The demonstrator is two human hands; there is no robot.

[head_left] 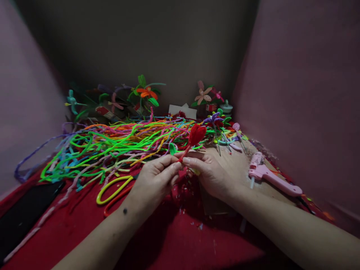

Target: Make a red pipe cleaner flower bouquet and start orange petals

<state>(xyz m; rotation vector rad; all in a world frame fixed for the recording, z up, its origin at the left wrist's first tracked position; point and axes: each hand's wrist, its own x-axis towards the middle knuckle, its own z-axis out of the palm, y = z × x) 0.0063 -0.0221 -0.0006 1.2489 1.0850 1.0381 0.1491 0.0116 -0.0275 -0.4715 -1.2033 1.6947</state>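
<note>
Between my hands, a red pipe-cleaner flower (197, 135) points up and to the right, its petals bunched together. The fingertips of my left hand (160, 172) pinch the lower end of its red stem. My right hand (210, 170) is closed on the same stem from the other side, thumb and fingers meeting near the left fingertips. A small green leaf-shaped piece (172, 149) shows just behind the fingers. Scissors (115, 190) with yellow and orange handles lie beside my left hand, their blades hidden behind it.
A heap of many-coloured pipe cleaners (112, 142) spreads behind my hands. At right, a pink glue gun (272, 176) rests on cardboard (225, 161). A black phone-like slab (28, 206) lies at left on the red cloth (168, 240). Finished flowers (147, 93) stand along the back wall.
</note>
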